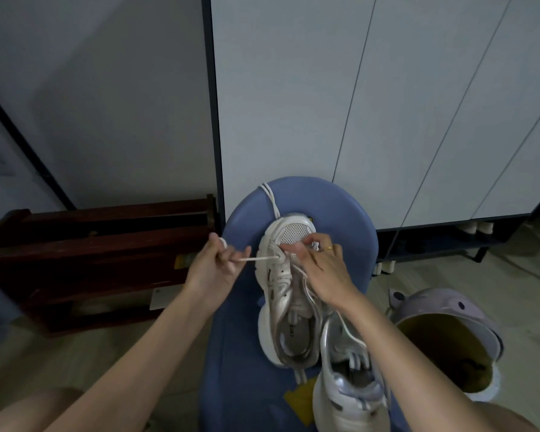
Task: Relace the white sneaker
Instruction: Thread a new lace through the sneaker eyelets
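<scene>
A white sneaker (289,294) lies on a blue padded seat (240,353), toe pointing away from me. My left hand (214,263) pinches one end of the white lace (258,259) and holds it taut out to the left of the lowest eyelets. My right hand (320,269) rests on the shoe's forefoot, its fingers curled at the eyelets near the toe, pinching the lace there. Another stretch of lace (270,198) trails past the toe across the seat. A second white sneaker (349,378) lies beside the first, nearer to me.
A dark wooden shoe rack (100,257) stands on the floor to the left. White cabinet doors (387,104) fill the back. A lilac bin (449,338) with an open top sits on the right. A yellow tag (298,397) lies on the seat.
</scene>
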